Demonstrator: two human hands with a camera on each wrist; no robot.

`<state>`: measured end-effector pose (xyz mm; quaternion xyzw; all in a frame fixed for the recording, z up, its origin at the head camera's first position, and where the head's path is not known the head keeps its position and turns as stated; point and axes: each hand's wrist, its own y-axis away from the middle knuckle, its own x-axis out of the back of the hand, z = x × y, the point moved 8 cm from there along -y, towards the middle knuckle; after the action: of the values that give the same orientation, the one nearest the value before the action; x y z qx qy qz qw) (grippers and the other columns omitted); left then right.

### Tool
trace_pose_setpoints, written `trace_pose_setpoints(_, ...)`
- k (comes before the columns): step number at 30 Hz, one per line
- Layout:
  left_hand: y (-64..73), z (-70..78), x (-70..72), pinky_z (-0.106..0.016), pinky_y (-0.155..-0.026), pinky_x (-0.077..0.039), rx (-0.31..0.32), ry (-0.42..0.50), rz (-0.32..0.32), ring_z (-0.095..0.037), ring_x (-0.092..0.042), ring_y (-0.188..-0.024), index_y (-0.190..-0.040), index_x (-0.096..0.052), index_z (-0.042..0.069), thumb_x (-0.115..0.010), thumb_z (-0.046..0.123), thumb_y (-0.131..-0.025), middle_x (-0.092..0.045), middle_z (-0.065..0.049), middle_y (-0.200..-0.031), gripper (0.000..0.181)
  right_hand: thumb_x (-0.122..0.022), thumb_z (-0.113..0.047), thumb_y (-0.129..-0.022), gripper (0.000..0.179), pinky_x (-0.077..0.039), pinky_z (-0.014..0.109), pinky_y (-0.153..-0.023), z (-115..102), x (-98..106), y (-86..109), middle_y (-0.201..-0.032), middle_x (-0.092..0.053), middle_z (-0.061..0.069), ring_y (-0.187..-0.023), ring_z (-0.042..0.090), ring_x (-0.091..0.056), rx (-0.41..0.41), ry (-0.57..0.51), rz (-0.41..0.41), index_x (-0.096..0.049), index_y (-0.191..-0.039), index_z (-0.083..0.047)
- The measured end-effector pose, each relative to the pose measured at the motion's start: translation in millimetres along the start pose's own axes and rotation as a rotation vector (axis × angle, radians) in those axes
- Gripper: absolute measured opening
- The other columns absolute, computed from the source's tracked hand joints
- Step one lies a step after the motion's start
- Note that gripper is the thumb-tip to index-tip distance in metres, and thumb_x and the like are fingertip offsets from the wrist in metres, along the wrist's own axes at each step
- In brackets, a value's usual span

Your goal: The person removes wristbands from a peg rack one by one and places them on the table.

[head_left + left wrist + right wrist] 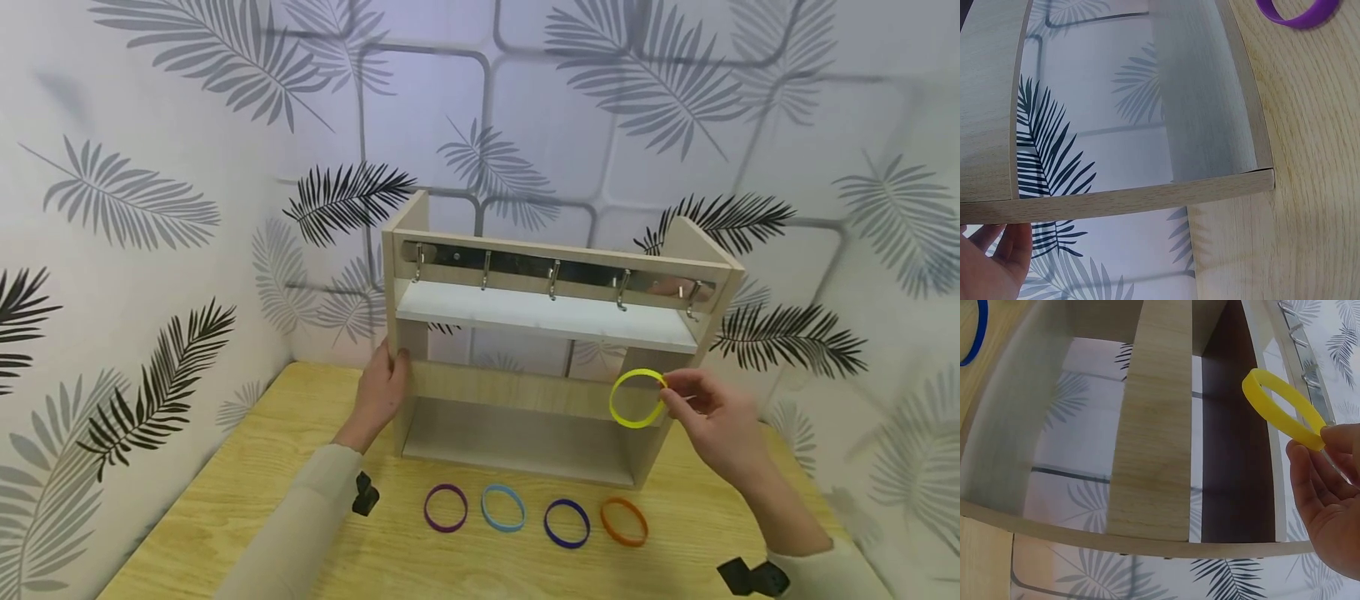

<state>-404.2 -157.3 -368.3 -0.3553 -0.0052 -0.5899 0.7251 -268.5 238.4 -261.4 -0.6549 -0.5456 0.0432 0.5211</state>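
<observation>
My right hand [716,421] pinches a yellow silicone wristband [613,403] between thumb and fingers, holding it up before the right end of a wooden hook shelf [495,383]. In the right wrist view the wristband [1275,412] overlaps the shelf's front, with the metal hooks [1299,336] behind it. At the shelf's left side panel, my left hand [381,392] grips the edge, thumb towards the front. Only part of the left hand [997,262] shows in the left wrist view, its fingertips at the panel's outer side. Several hooks [553,279] line the shelf's upper rail, bare of bands.
A purple wristband [427,517], a light blue one [503,527], a dark blue one [566,543] and an orange one [624,540] lie in a row on the wooden table [480,575], before the shelf. Leaf-patterned wall [525,108] stands behind and at both sides.
</observation>
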Motion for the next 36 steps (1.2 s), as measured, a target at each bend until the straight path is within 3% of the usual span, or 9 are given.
trace_pose_setpoints(10,-2.2,-1.4,-1.0,-0.052,-0.085,-0.046,0.001,-0.003,-0.001,-0.037,-0.055,-0.107,-0.142,-0.035,0.001,-0.032,0.03,-0.101,-0.053,-0.023,-0.124,0.05,-0.07,0.007,-0.079,0.02,-0.049,0.014,-0.06,19.8,-30.8,20.5,-0.083,-0.067,0.004,-0.072,0.005,-0.06,0.012,-0.016,-0.074,-0.066,-0.097,0.0)
trace_pose_setpoints(16,0.5,0.5,-0.6,-0.052,-0.087,-0.045,0.011,-0.003,-0.012,-0.036,-0.054,-0.109,-0.143,-0.034,0.002,-0.032,0.029,-0.102,-0.052,-0.023,-0.127,0.049,-0.07,0.014,-0.075,0.021,-0.049,0.019,-0.055,8.5,-52.5,36.9,-0.079,-0.067,0.008,-0.068,0.011,-0.062,0.024,-0.054,-0.105,-0.066,-0.091,0.002)
trace_pose_setpoints(25,1.7,0.5,1.9,-0.052,-0.088,-0.045,0.034,0.002,0.003,-0.037,-0.054,-0.109,-0.142,-0.036,0.001,-0.033,0.03,-0.101,-0.053,-0.024,-0.126,0.049,-0.069,0.0,-0.084,0.013,-0.051,0.024,-0.056,25.6,-93.1,63.2,-0.079,-0.065,-0.003,-0.068,0.007,-0.059,-0.075,-0.141,-0.256,-0.066,-0.094,-0.008)
trace_pose_setpoints(30,1.2,-1.6,1.2,-0.052,-0.088,-0.045,0.038,-0.007,0.003,-0.037,-0.054,-0.109,-0.142,-0.035,0.002,-0.033,0.03,-0.102,-0.053,-0.024,-0.125,0.049,-0.067,-0.008,-0.088,0.008,-0.051,0.025,-0.058,28.4,-116.6,79.5,-0.081,-0.065,-0.001,-0.07,0.007,-0.06,-0.11,-0.209,-0.353,-0.066,-0.096,-0.01)
trace_pose_setpoints(36,1.8,-1.6,-1.2,-0.053,-0.089,-0.044,0.043,0.013,-0.012,-0.037,-0.053,-0.111,-0.144,-0.032,0.002,-0.032,0.031,-0.102,-0.051,-0.024,-0.127,0.051,-0.066,-0.007,-0.089,0.008,-0.052,0.027,-0.061,26.5,-138.2,95.3,-0.085,-0.066,-0.003,-0.075,0.01,-0.062,-0.158,-0.266,-0.44,-0.065,-0.096,-0.01)
